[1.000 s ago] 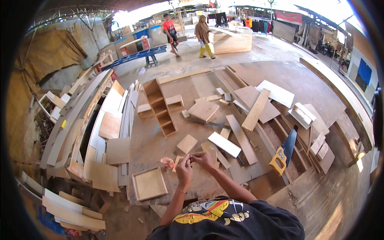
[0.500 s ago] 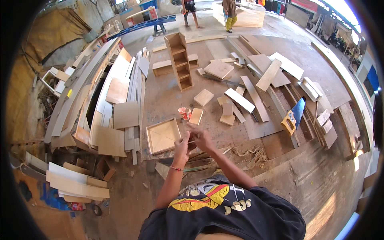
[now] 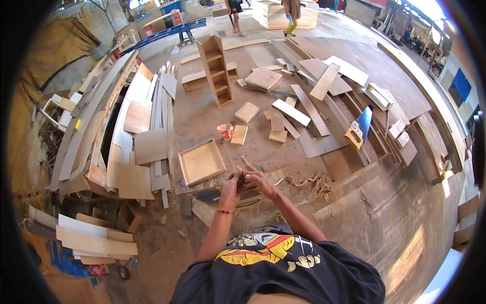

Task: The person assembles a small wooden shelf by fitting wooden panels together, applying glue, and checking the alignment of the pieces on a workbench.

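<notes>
Head view looks down at a workshop floor full of wood. Near the middle, the person's two hands meet in front of the chest. The left hand (image 3: pixel 232 186) has its fingers curled and bunched up, tips pressed against the right hand. The right hand (image 3: pixel 254 178) has one finger sticking out straight toward 11 o'clock, and the other fingers bend in toward the left hand. The fingers seem to pinch something very small between them, but it is too tiny to tell what it is. A thin red band sits on the left wrist.

Just past the hands, at 10 o'clock from them, lies a flat square wooden tray (image 3: pixel 201 162) with a raised rim. At 12 o'clock from the hands stands a small orange and white can (image 3: pixel 225 131), with a small wood block (image 3: pixel 239 135) right beside it. Farther off at 12 o'clock stands a tall narrow wooden shelf unit (image 3: pixel 216 70). At 2 o'clock, well apart from the hands, lies a hand saw with a yellow handle (image 3: pixel 356 133). A bunch of frayed rope or wood shavings (image 3: pixel 311 182) lies at 3 o'clock. Big flat boards (image 3: pixel 136 147) are stacked at 9 o'clock. Two people (image 3: pixel 263 12) walk far away at the top.
</notes>
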A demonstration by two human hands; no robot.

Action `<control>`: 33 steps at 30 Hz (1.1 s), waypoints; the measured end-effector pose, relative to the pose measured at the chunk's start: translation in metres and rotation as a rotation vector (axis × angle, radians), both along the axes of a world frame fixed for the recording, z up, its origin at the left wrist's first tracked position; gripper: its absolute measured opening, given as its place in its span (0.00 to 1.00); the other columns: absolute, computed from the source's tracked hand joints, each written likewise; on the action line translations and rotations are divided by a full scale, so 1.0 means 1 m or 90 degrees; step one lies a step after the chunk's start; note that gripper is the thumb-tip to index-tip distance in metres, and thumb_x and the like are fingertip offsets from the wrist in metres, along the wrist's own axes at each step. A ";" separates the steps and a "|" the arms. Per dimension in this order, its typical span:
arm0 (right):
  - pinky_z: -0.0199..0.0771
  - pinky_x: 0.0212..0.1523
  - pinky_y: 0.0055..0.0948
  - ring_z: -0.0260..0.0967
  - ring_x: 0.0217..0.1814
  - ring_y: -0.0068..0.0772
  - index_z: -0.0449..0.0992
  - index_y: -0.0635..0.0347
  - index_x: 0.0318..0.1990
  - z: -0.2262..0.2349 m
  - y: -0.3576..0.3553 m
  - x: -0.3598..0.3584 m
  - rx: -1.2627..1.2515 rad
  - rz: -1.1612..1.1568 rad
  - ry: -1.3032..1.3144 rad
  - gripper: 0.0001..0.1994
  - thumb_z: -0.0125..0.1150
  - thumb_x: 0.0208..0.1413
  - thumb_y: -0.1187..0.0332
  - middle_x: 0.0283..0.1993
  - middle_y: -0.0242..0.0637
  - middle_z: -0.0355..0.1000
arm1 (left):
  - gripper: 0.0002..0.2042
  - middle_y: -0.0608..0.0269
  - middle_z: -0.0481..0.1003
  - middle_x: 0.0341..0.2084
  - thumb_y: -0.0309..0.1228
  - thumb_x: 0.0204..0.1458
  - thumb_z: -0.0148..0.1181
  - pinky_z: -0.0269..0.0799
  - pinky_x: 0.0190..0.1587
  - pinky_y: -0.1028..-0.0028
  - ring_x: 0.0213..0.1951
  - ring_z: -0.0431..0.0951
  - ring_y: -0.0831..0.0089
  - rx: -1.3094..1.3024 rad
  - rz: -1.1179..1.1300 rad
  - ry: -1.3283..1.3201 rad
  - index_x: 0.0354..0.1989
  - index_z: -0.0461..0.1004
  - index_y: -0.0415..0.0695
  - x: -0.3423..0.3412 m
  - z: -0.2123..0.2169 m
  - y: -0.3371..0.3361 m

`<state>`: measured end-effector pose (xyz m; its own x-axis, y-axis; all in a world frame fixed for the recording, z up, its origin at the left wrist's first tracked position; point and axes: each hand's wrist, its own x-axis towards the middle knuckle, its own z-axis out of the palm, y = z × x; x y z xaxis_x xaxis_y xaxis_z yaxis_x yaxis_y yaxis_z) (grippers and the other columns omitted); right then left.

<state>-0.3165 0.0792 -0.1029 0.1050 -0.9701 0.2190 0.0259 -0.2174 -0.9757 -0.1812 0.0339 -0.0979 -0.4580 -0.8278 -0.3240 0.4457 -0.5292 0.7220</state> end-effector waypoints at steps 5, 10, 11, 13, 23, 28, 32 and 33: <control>0.36 0.63 0.29 0.35 0.67 0.31 0.53 0.69 0.58 0.026 0.010 -0.001 0.147 0.012 -0.247 0.28 0.41 0.52 0.61 0.68 0.35 0.31 | 0.08 0.71 0.69 0.16 0.31 0.53 0.50 0.64 0.20 0.82 0.18 0.67 0.83 -0.135 0.075 -0.092 0.23 0.69 0.44 -0.027 0.027 0.011; 0.34 0.63 0.30 0.32 0.68 0.34 0.51 0.72 0.58 0.033 0.002 -0.020 0.041 -0.034 -0.095 0.28 0.39 0.54 0.60 0.68 0.40 0.30 | 0.11 0.70 0.66 0.15 0.31 0.56 0.44 0.56 0.18 0.80 0.17 0.65 0.82 -0.202 0.134 -0.069 0.23 0.68 0.42 -0.055 0.017 0.006; 0.33 0.63 0.30 0.31 0.69 0.35 0.51 0.72 0.58 0.028 0.000 -0.028 0.013 -0.053 -0.001 0.28 0.39 0.55 0.60 0.68 0.41 0.30 | 0.11 0.69 0.65 0.14 0.31 0.56 0.43 0.56 0.18 0.79 0.17 0.64 0.82 -0.214 0.154 -0.103 0.23 0.68 0.41 -0.066 0.019 0.008; 0.33 0.63 0.30 0.30 0.69 0.38 0.51 0.72 0.58 0.025 -0.001 -0.043 -0.041 -0.095 0.154 0.27 0.37 0.56 0.59 0.67 0.43 0.30 | 0.13 0.68 0.65 0.14 0.31 0.56 0.42 0.56 0.18 0.77 0.17 0.63 0.81 -0.335 0.181 -0.229 0.23 0.67 0.39 -0.081 0.018 0.009; 0.60 0.52 0.30 0.60 0.56 0.41 0.65 0.57 0.52 0.026 0.005 -0.148 0.022 -0.229 0.139 0.19 0.47 0.54 0.61 0.62 0.46 0.50 | 0.20 0.67 0.63 0.08 0.39 0.55 0.45 0.54 0.15 0.78 0.13 0.63 0.79 -0.277 0.099 -0.217 0.15 0.66 0.39 -0.177 0.025 0.026; 0.70 0.35 0.24 0.72 0.37 0.28 0.76 0.58 0.38 0.036 0.005 -0.178 -0.002 -0.342 0.187 0.11 0.58 0.47 0.67 0.41 0.39 0.72 | 0.18 0.69 0.63 0.09 0.40 0.53 0.51 0.55 0.15 0.81 0.13 0.66 0.80 -0.204 0.086 -0.152 0.16 0.68 0.40 -0.194 0.046 0.031; 0.70 0.32 0.22 0.72 0.35 0.25 0.77 0.62 0.36 0.028 0.008 -0.204 0.081 -0.373 0.061 0.11 0.56 0.51 0.64 0.34 0.37 0.74 | 0.13 0.67 0.67 0.12 0.36 0.51 0.53 0.61 0.17 0.82 0.15 0.69 0.78 -0.189 0.067 -0.151 0.21 0.71 0.38 -0.216 0.038 0.033; 0.70 0.31 0.22 0.72 0.34 0.24 0.77 0.62 0.36 0.024 0.009 -0.215 0.109 -0.387 0.017 0.12 0.54 0.52 0.63 0.33 0.37 0.75 | 0.13 0.66 0.68 0.13 0.35 0.51 0.54 0.62 0.18 0.82 0.15 0.70 0.78 -0.178 0.054 -0.147 0.22 0.71 0.38 -0.224 0.037 0.034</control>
